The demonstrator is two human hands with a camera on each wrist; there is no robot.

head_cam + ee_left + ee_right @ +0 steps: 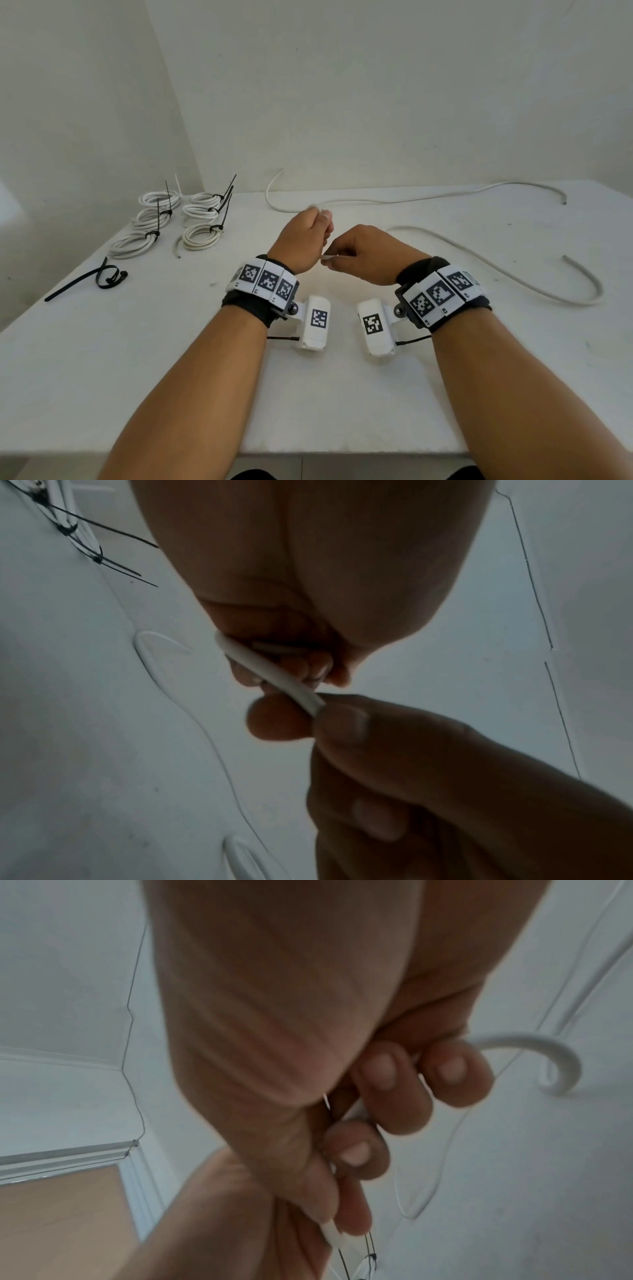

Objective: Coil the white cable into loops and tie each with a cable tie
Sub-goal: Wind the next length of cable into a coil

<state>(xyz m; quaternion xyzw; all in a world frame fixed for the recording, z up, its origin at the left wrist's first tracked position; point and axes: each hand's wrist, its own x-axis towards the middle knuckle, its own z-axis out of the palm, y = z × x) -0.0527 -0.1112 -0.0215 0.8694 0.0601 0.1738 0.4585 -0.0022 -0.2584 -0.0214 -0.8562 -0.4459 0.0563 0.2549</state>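
Over the middle of the white table (171, 359), my left hand (308, 236) and right hand (359, 253) sit close together, both gripping the loose white cable (596, 294). In the left wrist view, the left hand's (294, 669) curled fingers hold a short stretch of the cable (270, 674), and the right hand's (411, 764) thumb and forefinger pinch it just below. In the right wrist view, the right hand's fingers (387, 1091) curl round the cable (548, 1053), which leaves on the right. The rest trails across the table to the far right.
Several tied white coils (202, 236) with black cable ties sticking up lie at the back left. Loose black cable ties (106, 275) lie near the left edge. A wall stands right behind the table. The front edge of the table runs under my forearms.
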